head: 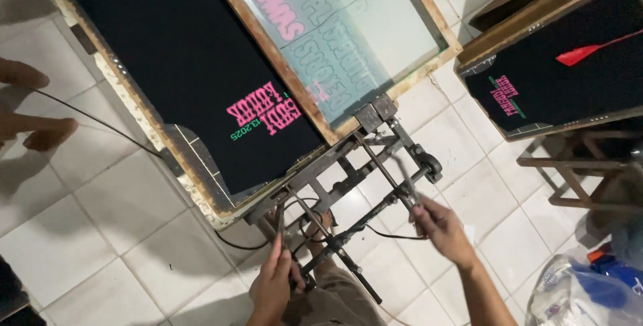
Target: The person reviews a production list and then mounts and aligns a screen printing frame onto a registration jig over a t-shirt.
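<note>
A black garment with a pink and green print (201,78) lies flat on a wooden-edged platen (144,121). Above it a wood-framed mesh screen (348,38) is tilted up and off to the right. A dark metal hinge and clamp assembly (365,165) joins screen and platen at the near end. My left hand (274,279) grips a thin metal rod (280,229) under the platen's near edge. My right hand (442,229) holds another metal bar (405,182) of the clamp mechanism. My knee shows below between the hands.
A second platen with a printed black garment (556,85) sits at the right on a wooden stand (576,165). Another person's bare feet (33,108) stand at the left by a black cable (100,121). Plastic bags (589,286) lie at the lower right on the white tiled floor.
</note>
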